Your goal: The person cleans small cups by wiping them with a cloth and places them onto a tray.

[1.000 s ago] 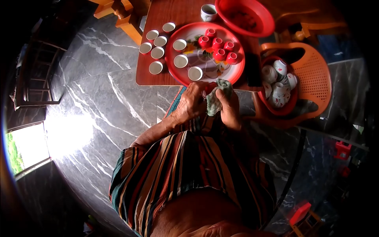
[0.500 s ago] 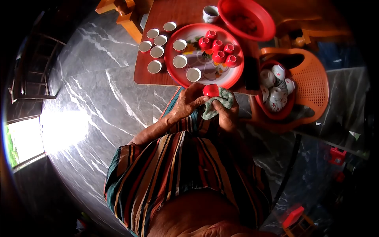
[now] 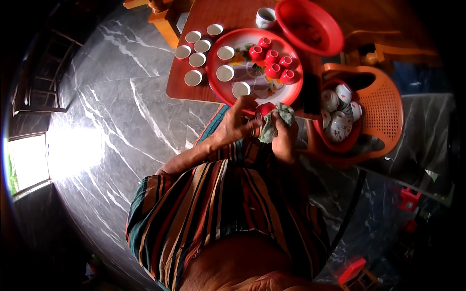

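My right hand (image 3: pixel 284 138) is closed on a grey-green cloth (image 3: pixel 278 122), with a small red cup (image 3: pixel 265 108) against the cloth. My left hand (image 3: pixel 236 122) is just left of the cup, its fingers apart; whether a fingertip touches the cup I cannot tell. Beyond both hands, a round floral tray (image 3: pixel 211 85) with a red rim holds several upside-down red cups (image 3: pixel 273 71) on its right side. Three upright cups with white insides (image 3: pixel 241 89) stand on its left side. More upright cups (image 3: pixel 197 59) are on the wooden table left of the tray.
A red plastic basin (image 3: pixel 335 29) and a larger white cup (image 3: pixel 266 18) sit behind the tray. To the right, an orange plastic chair (image 3: pixel 383 104) bears a red bowl (image 3: pixel 335 144) full of white patterned cups (image 3: pixel 341 127). The table's front edge (image 3: pixel 194 100) lies just ahead of me.
My left hand has loosened from the red cup and its fingers have spread. The cup and cloth, in my right hand, have shifted slightly right. The whole view has moved a little.
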Demonstrator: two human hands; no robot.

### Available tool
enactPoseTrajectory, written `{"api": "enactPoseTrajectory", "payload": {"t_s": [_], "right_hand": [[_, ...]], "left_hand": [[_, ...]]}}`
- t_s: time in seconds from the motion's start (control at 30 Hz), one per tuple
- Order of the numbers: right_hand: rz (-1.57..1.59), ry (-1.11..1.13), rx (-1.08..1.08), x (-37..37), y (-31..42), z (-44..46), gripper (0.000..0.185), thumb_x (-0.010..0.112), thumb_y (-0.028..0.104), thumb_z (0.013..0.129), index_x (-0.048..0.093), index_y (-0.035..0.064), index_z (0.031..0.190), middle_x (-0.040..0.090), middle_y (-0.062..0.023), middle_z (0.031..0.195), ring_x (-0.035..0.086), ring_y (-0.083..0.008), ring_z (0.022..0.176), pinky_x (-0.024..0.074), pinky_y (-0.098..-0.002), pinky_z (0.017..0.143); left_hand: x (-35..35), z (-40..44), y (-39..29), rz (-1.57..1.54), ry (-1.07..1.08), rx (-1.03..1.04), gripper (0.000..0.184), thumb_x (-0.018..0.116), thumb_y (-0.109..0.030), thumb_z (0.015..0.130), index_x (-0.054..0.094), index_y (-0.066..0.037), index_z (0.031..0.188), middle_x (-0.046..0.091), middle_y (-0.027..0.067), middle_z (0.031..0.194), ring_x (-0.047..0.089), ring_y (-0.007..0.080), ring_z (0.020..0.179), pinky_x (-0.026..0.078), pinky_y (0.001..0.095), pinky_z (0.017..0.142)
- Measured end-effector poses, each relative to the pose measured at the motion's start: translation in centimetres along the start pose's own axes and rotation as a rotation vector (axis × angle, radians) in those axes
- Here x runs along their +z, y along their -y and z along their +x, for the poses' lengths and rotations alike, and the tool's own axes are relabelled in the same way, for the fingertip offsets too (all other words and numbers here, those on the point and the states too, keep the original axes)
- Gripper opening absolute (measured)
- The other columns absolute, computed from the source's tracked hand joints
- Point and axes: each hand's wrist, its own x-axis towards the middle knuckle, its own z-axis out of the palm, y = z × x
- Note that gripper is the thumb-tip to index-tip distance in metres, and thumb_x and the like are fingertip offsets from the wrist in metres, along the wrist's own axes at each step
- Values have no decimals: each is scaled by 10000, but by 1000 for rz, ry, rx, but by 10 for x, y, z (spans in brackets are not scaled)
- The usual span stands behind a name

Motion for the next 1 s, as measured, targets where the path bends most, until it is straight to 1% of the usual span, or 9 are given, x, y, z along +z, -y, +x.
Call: {"api": "enactPoseTrajectory", "payload": {"t_s": [0.13,0.2,0.4,0.5,0.6,0.73,0.87,0.93,1.0], "right_hand": [[-431,113,-299,9,13,-20,358,672,6,800,537,-6,1131,599,-111,995,594,-179,896,504,-298,719],[-1027,202,-831,2,12,-15,427,778,71,693,597,5,1074,615,-121,955,607,-207,869,488,-309,769],[-990,207,-891,1,10,-19,423,772,44,683,595,-6,1064,608,-115,958,603,-223,813,491,-304,744],[-368,75,-287,9,9,-23,310,669,2,804,555,-19,1091,608,-105,986,598,-171,831,502,-288,732],[23,35,-21,3,3,-4,243,618,50,858,554,-5,1086,621,-62,945,590,-122,836,488,-253,744],[152,40,186,-15,-11,16,177,598,77,876,583,25,1045,617,-40,936,583,-105,826,482,-252,728],[-161,35,36,-8,-3,4,260,621,103,871,564,-13,1096,628,-64,943,594,-124,838,483,-259,754],[-330,46,-70,3,6,-4,286,641,102,859,554,-33,1095,625,-87,966,596,-139,865,490,-270,763],[-461,119,-204,18,16,-16,350,671,88,840,511,-33,1127,601,-121,1012,592,-152,889,503,-270,754]], "left_hand": [[-12,12,14,-863,302,-608,548,559,-413,906,435,-4,1249,604,135,1061,613,225,938,500,362,814],[5,5,6,-983,111,-623,508,541,-406,916,476,-19,1238,605,126,1104,593,235,1002,491,389,847],[-4,-3,18,-812,148,-423,355,616,-285,894,556,-47,1150,615,55,1064,584,178,990,476,347,842],[-6,1,-13,-50,98,-92,396,659,-233,862,542,-16,1172,615,89,1032,604,182,919,493,307,803],[-4,7,-21,821,6,586,532,740,-135,717,549,-52,1206,604,128,1099,609,277,906,501,364,785],[-4,4,-14,974,41,671,536,740,-110,685,564,-58,1189,595,104,1140,604,308,905,505,382,779],[0,-3,7,811,69,507,474,728,-125,744,551,-49,1177,588,90,1138,609,256,911,503,344,811],[2,-7,16,-89,48,-98,444,700,-146,813,511,-43,1201,585,71,1105,598,182,945,494,307,822],[-5,1,6,-479,49,-337,356,629,-157,880,511,-16,1185,592,80,1086,584,164,998,483,314,861]]}}
